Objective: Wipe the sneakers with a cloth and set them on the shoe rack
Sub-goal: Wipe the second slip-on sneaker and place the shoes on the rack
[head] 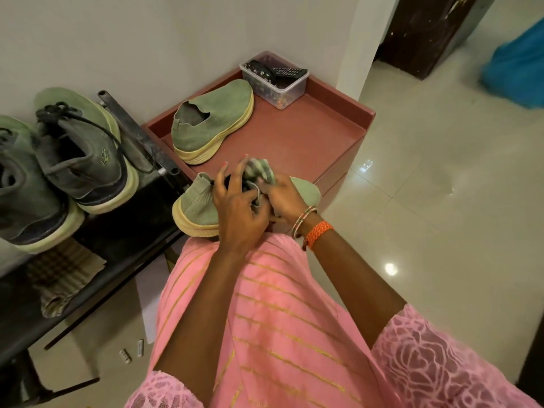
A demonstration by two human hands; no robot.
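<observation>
Head view: sneaker held over the lap.
Left hand grips its collar; right hand pinches the cloth.

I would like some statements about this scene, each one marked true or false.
1. The left hand holds a green sneaker. True.
2. The cloth is in the right hand. True.
3. The second green sneaker lies on the floor. False: it stands on the pink cabinet.
4. The clear box is empty. False: a remote and small items lie in it.
5. Two grey laced shoes stand on the black rack. True.
</observation>
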